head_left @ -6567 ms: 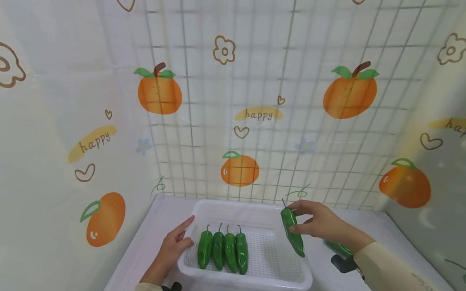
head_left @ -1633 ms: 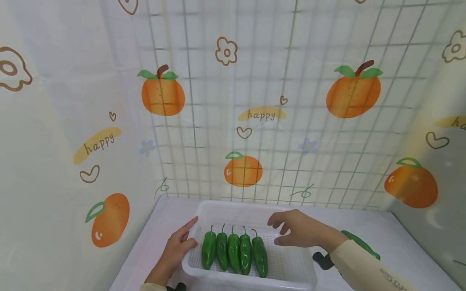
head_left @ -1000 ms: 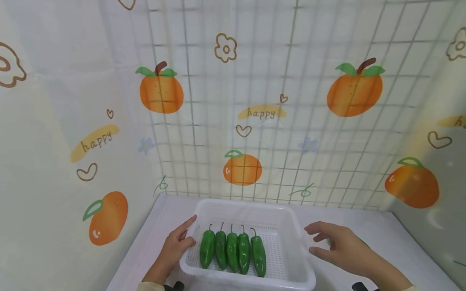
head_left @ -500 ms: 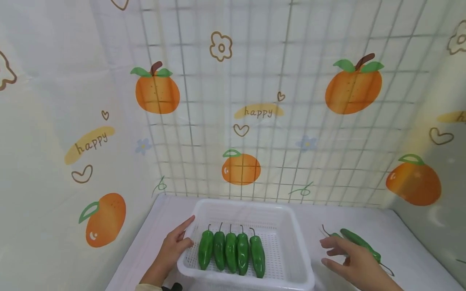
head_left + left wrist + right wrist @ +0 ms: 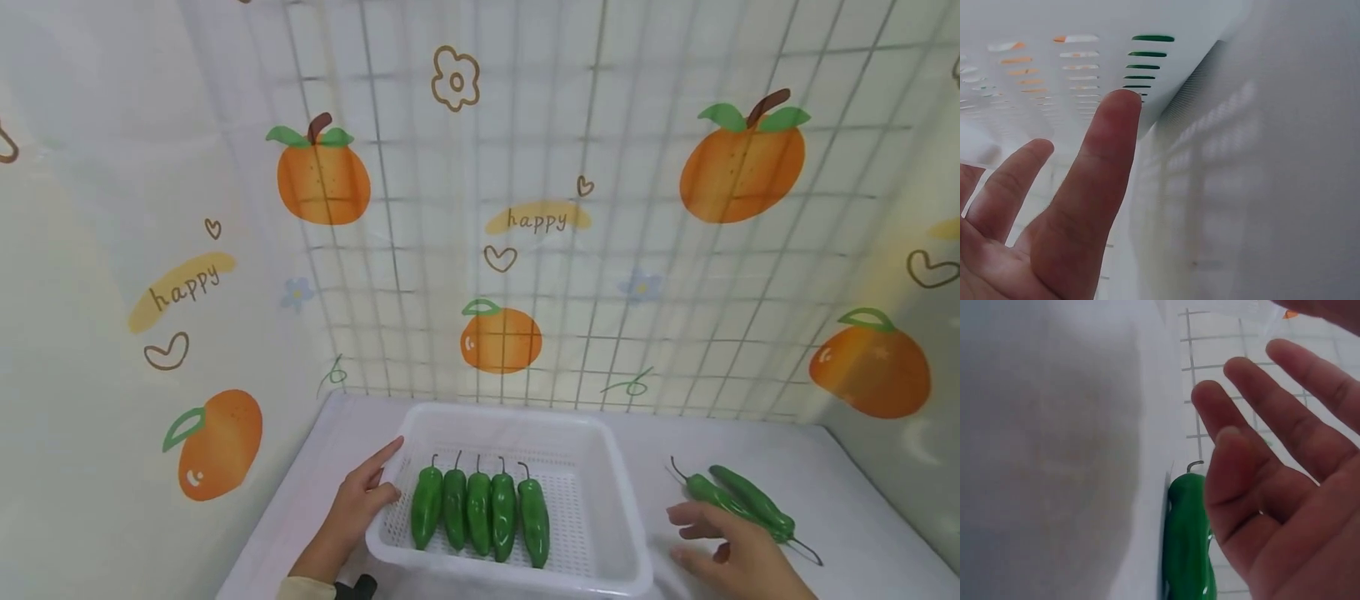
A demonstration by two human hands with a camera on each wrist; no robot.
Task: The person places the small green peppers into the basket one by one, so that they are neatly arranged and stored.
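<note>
Several glossy green chili peppers (image 5: pixel 478 512) lie side by side in the left and middle of a white slotted plastic basket (image 5: pixel 626 517), stems toward the back wall. My left hand (image 5: pixel 356 504) touches the basket's left side with extended fingers; in the left wrist view a fingertip meets the slotted outer wall. My right hand (image 5: pixel 738 546) hovers right of the basket, fingers loosely bent and holding nothing. Close to it, two more chili peppers (image 5: pixel 753 496) lie crossed on the table, partly behind the hand. In the right wrist view, one green chili pepper (image 5: pixel 1188 544) shows beside the thumb.
A white-covered table (image 5: pixel 847 517) carries the basket. Behind it hangs a pale curtain (image 5: pixel 420 250) printed with oranges and the word "happy", over a wire grid. Similar curtains enclose both sides.
The right hand carried a chili pepper over the basket; that pepper now lies in the row. The emptied hand has moved right, beside the two loose peppers. The left hand stays at the basket.
</note>
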